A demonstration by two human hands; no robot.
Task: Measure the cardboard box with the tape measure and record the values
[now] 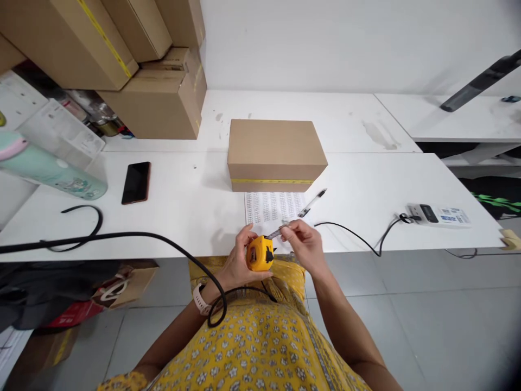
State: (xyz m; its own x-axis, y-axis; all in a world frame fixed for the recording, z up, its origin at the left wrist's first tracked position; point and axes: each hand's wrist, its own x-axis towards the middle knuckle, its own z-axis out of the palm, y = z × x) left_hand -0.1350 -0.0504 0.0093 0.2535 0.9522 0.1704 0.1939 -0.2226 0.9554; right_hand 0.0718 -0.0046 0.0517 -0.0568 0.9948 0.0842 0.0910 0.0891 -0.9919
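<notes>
My left hand (239, 260) is closed around a yellow tape measure (259, 253), held just in front of the table's near edge. My right hand (304, 243) pinches the tip of its tape blade (277, 233), drawn out a short way. Directly beyond my hands, a printed sheet of paper (273, 207) lies on the white table (195, 217) with a pen (311, 203) across its right corner. Behind the sheet sits a closed cardboard box (275, 153) with a yellow strip along its front.
A black phone (136, 182) and a pale green bottle (49, 169) lie at the left. Large cartons (158, 103) are stacked at the back left. A black cable (122, 237) loops toward my wrist. A white device (438, 214) with a cord sits at the right.
</notes>
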